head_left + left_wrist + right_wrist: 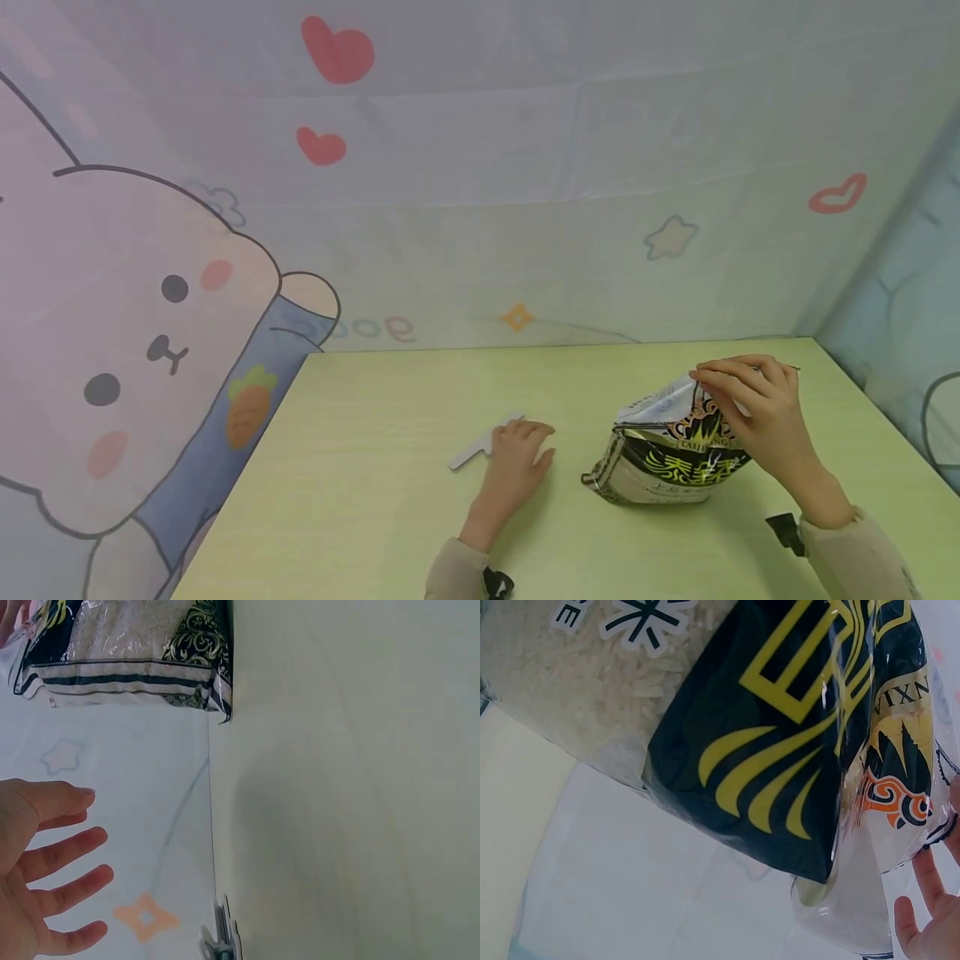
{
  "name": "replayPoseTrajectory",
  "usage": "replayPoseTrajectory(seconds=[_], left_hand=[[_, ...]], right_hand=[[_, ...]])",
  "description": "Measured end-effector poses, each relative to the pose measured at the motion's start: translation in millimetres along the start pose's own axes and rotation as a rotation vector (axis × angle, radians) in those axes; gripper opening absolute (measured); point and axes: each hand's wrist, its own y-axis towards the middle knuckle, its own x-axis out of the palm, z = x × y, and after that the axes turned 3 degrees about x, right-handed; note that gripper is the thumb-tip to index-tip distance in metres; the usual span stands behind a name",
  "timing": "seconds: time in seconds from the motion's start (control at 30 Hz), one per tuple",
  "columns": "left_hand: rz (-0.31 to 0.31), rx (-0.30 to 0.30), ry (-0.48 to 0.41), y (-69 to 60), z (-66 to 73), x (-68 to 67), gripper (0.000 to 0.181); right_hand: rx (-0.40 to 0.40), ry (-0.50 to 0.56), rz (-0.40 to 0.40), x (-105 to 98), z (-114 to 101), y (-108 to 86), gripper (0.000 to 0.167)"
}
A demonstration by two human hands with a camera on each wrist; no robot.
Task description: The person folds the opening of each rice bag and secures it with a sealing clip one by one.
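Right hand (765, 417) up at the top edge of the rice bag (675, 475), fingers bent over it and clamped on the loose film; the right wrist view shows fingertips against that edge. Rice bag stands tilted on the table (360, 517), at 3 o'clock of the tabletop (12 taken as the far edge), with grains visible through its clear panel. Whether its mouth is unsealed: cannot tell. Left hand (513, 462) at 9 o'clock from the bag, well apart from it; fingers spread, nothing between them. At 10 o'clock of that hand, partly hidden under it, lies a long pale tool (467, 457), possibly a clip; contact with it cannot be told. Step in hand, by my judgement: raising or steadying the bag by its top, left hand free beside the tool. Next move would call for the right hand to keep that edge up and the left fingers to close, on tool or on film, undetermined. Count: hands, two; rice bag, one; tool, one; table, one; sleeves (862, 554), two; dark straps (786, 533) near the cuffs, two. Beyond, at 12 o'clock, wall cloth (465, 267): red hearts (337, 54), three, two near 11 o'clock and one near 2; large animal drawing (142, 333), one, at 9 o'clock.
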Motion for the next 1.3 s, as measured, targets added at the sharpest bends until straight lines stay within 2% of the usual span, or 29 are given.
replayPoseTrajectory(seconds=[0.27,0.57,0.8,1.03,1.3], left_hand=[[-0.083,-0.076,0.005,-2.4,-12.1,3.6,0.028],[-0.139,-0.117,-0.004,-3.8,-20.9,1.4,0.029],[-0.165,-0.105,0.022,-2.2,-27.3,-1.1,0.029],[-0.227,-0.083,0.066,0.8,-36.2,-1.8,0.030],[-0.287,-0.104,0.086,0.5,-45.8,-2.1,0.032]], right_hand=[[0.002,-0.003,-0.004,-1.1,1.1,-0.6,0.038],[0.012,0.005,-0.008,-1.9,1.4,-1.8,0.037],[0.009,0.008,-0.006,-1.9,0.5,-0.8,0.038],[0.009,0.004,-0.012,-2.0,-0.3,-0.2,0.037],[0.006,0.009,-0.006,-1.6,-0.4,-0.3,0.037]])
